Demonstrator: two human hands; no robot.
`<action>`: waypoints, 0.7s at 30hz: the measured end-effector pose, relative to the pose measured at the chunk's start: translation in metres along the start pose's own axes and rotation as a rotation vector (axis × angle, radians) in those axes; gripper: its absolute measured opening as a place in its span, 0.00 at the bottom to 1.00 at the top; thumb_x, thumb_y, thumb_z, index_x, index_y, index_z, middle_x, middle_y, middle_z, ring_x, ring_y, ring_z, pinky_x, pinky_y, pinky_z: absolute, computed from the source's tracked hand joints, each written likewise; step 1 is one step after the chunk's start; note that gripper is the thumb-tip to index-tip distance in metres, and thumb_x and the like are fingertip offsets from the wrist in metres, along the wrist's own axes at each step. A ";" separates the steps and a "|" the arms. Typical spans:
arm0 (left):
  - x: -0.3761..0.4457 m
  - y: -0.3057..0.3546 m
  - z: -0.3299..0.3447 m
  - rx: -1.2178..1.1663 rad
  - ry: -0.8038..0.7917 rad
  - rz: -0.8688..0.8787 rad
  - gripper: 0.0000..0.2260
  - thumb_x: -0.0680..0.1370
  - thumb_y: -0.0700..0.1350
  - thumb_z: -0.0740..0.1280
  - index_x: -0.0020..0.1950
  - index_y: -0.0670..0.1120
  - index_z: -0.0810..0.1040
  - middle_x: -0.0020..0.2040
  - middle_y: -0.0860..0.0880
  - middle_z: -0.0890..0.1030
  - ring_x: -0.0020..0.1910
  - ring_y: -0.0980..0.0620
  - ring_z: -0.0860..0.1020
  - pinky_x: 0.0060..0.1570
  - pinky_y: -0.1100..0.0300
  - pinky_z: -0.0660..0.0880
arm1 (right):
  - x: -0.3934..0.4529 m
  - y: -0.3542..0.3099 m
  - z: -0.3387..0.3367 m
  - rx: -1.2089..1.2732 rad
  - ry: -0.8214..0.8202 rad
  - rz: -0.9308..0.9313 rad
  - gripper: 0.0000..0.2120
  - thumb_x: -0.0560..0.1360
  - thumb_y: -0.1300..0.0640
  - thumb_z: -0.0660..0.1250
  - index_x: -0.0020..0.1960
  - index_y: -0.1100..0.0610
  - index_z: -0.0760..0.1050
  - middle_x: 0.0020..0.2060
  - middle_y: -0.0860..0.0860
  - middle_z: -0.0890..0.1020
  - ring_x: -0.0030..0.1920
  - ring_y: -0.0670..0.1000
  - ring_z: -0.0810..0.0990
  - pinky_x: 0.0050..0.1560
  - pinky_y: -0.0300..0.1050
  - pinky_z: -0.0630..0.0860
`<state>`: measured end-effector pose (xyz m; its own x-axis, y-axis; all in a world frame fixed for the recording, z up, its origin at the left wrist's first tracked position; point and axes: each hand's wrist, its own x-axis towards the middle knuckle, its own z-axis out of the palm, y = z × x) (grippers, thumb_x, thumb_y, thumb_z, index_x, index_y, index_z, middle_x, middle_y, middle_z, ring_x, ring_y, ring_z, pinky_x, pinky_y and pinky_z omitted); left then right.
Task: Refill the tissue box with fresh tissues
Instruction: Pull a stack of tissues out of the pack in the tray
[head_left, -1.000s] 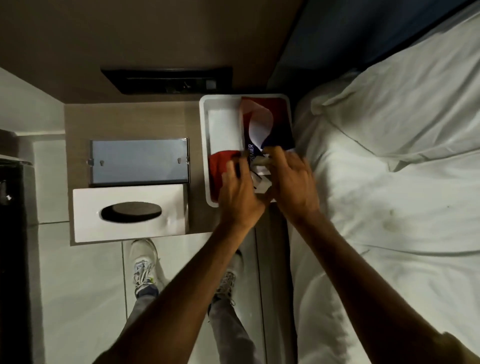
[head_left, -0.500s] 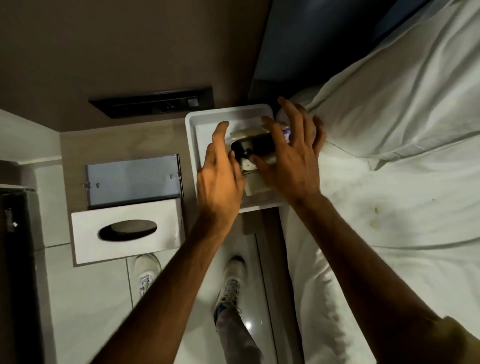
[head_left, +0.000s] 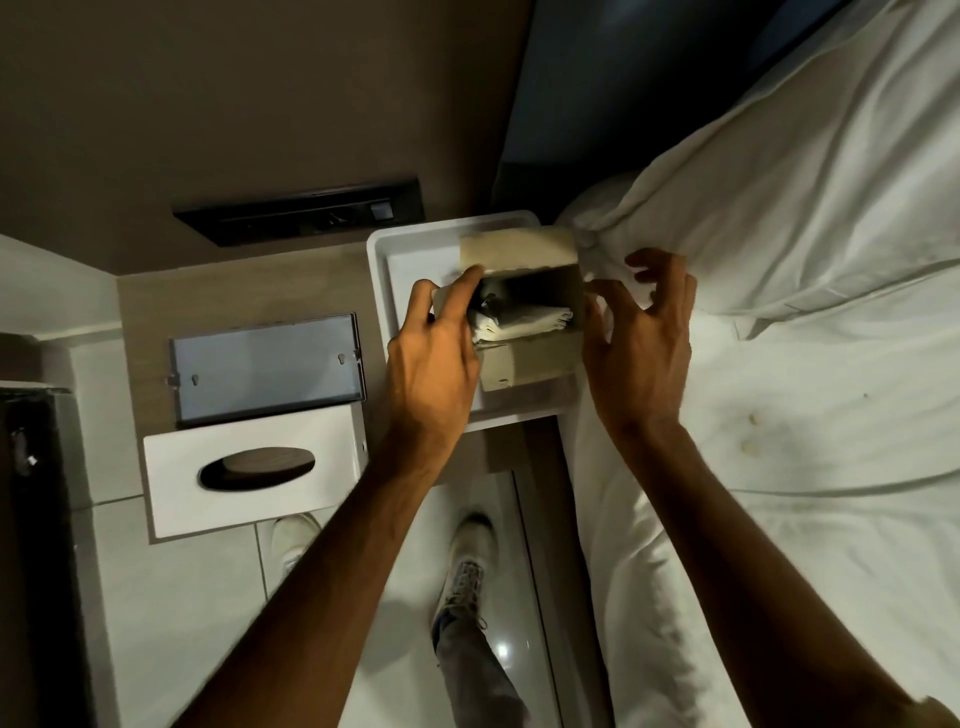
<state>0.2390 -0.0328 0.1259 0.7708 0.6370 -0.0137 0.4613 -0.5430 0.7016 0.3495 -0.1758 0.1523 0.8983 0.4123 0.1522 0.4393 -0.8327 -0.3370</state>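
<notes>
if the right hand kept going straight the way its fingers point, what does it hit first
Most likely the white pillow: the right hand points up and away past the opened carton, its fingertips already at crumpled white material by the pillow's corner. Depth is unclear.

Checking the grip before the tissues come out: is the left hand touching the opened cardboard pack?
Touching. The head view shows the left hand lying against the cardboard pack, its index finger on the raised flap's edge.

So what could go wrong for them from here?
The left hand pries at the opened cardboard tissue pack; its flap could tear, or the folded tissues inside could spill out crumpled. The white tray under it reaches the bedside table's edge, so a push might tip it off.
</notes>
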 end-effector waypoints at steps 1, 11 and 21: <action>0.001 0.001 0.000 -0.010 0.003 -0.006 0.24 0.80 0.47 0.54 0.76 0.51 0.69 0.62 0.45 0.73 0.47 0.48 0.81 0.53 0.56 0.82 | -0.002 -0.001 0.000 -0.023 0.022 -0.040 0.09 0.77 0.59 0.71 0.57 0.58 0.83 0.65 0.59 0.76 0.64 0.60 0.75 0.55 0.53 0.80; -0.002 -0.001 0.002 -0.037 -0.009 0.006 0.26 0.77 0.47 0.56 0.77 0.52 0.67 0.62 0.47 0.73 0.52 0.51 0.78 0.55 0.60 0.79 | 0.014 -0.028 0.023 -0.242 -0.708 -0.408 0.36 0.81 0.33 0.47 0.81 0.55 0.59 0.79 0.56 0.65 0.81 0.56 0.56 0.82 0.53 0.48; -0.021 0.009 0.008 -0.081 0.207 -0.001 0.18 0.82 0.37 0.64 0.73 0.37 0.72 0.66 0.41 0.80 0.62 0.49 0.80 0.65 0.68 0.71 | 0.000 -0.008 0.007 -0.141 -0.708 -0.529 0.23 0.78 0.57 0.70 0.72 0.50 0.73 0.69 0.54 0.78 0.72 0.57 0.73 0.71 0.53 0.70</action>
<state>0.2306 -0.0549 0.1266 0.6595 0.7411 0.1259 0.4188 -0.5014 0.7571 0.3458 -0.1668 0.1482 0.3802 0.8480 -0.3692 0.8333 -0.4873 -0.2611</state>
